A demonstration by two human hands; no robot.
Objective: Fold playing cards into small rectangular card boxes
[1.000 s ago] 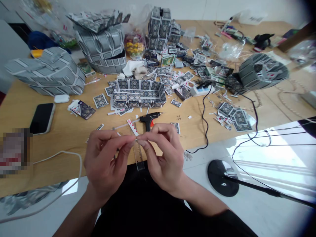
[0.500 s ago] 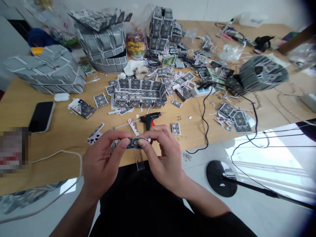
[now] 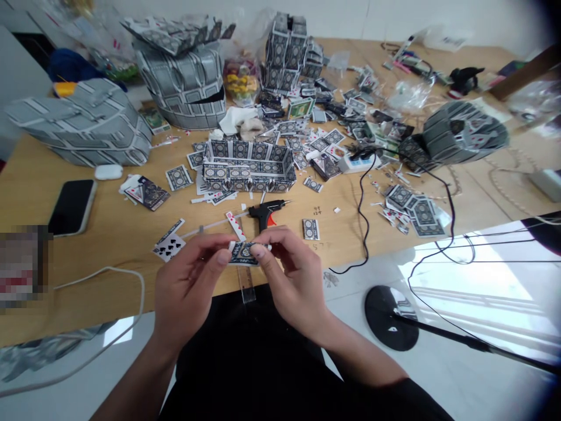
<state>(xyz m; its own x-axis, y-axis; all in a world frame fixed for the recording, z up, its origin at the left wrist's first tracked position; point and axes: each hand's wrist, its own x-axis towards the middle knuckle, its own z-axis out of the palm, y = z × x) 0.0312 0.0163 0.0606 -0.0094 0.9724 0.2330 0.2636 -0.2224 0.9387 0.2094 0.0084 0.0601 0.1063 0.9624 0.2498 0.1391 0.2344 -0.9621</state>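
Between my two hands is a small folded playing card (image 3: 243, 254) with a dark patterned back, held just above the table's front edge. My left hand (image 3: 193, 280) pinches its left end between thumb and fingers. At the other end, the thumb and forefinger of my right hand (image 3: 294, 275) close on the card. A black glue gun (image 3: 265, 214) with an orange trigger lies just beyond my hands. Under the card, a clear ruler (image 3: 246, 285) sticks out over the edge. Further back stands an open box made of cards (image 3: 249, 169).
Large card-built shapes (image 3: 179, 76) stand at the back left. Loose cards (image 3: 324, 140) and scraps cover the middle back. A phone (image 3: 72, 207) lies at left, a power strip (image 3: 357, 162) with a black cable (image 3: 364, 216) at right. One small folded card (image 3: 311, 229) lies right of my hands.
My left hand has shifted slightly right, and its grip now sits nearer the card's left end, showing a white folded edge. The card is still held by both hands.
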